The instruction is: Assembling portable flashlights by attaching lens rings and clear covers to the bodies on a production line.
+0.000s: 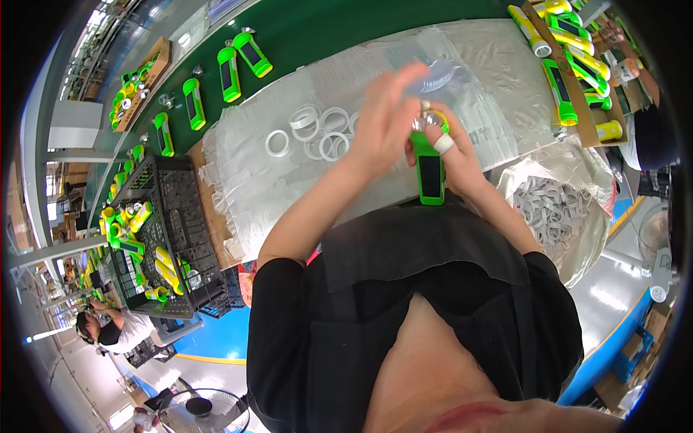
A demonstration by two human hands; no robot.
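A green flashlight [431, 169] with a dark panel on its body stands in front of my chest, its clear round head facing away from me. My right hand [459, 153] is wrapped round the head end, white tape on one of its fingers. Beside that head is my left hand [386, 119], fingers stretched out and somewhat blurred; I cannot tell whether it touches the flashlight. Several white rings [334, 146] lie on the plastic-covered work surface [245, 173], left of my left hand. Just past my hands is a clear plastic piece [439, 75], its kind unclear.
Green flashlights [229, 74] lie along the green belt [303, 36]. A black crate [184, 216] of flashlights stands at left, a cardboard box [588, 123] of them at far right. A lined bag [552, 209] of grey-white rings sits at right. Another person [119, 328] is at lower left.
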